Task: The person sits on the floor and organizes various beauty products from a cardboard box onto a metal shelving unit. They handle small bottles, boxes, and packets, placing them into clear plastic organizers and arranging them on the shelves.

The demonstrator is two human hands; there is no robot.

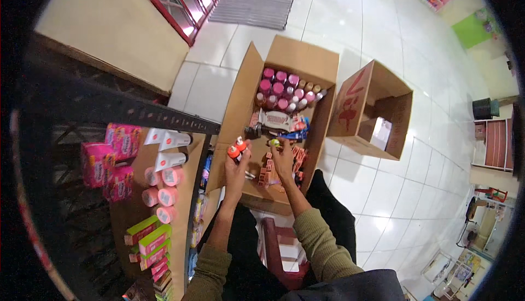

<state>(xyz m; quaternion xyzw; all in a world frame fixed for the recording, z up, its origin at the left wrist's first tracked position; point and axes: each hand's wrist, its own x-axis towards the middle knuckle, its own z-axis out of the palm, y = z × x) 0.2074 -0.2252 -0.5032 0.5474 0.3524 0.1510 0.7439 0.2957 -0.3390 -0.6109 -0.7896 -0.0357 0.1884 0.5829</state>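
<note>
Two small dark bottles with orange caps (234,152) are held in my left hand (236,170), over the left side of an open cardboard box (303,55). Between the fingers of my right hand (284,162) is a small item with a yellow-green top (274,142), its body mostly hidden. Bottles with pink caps (278,88) fill the box's far end. A white packet with writing (275,120) lies near the middle, beside blue packs (296,134). Close to my right wrist are several small orange boxes (268,169).
Left of me, a shelf (186,194) carries white tubes (171,160), pink round containers (167,197), green-and-pink cartons (155,239) and pink packets (119,141). A second open carton (348,104) stands on the tiled floor to the right. Below me is a dark red stool (270,247).
</note>
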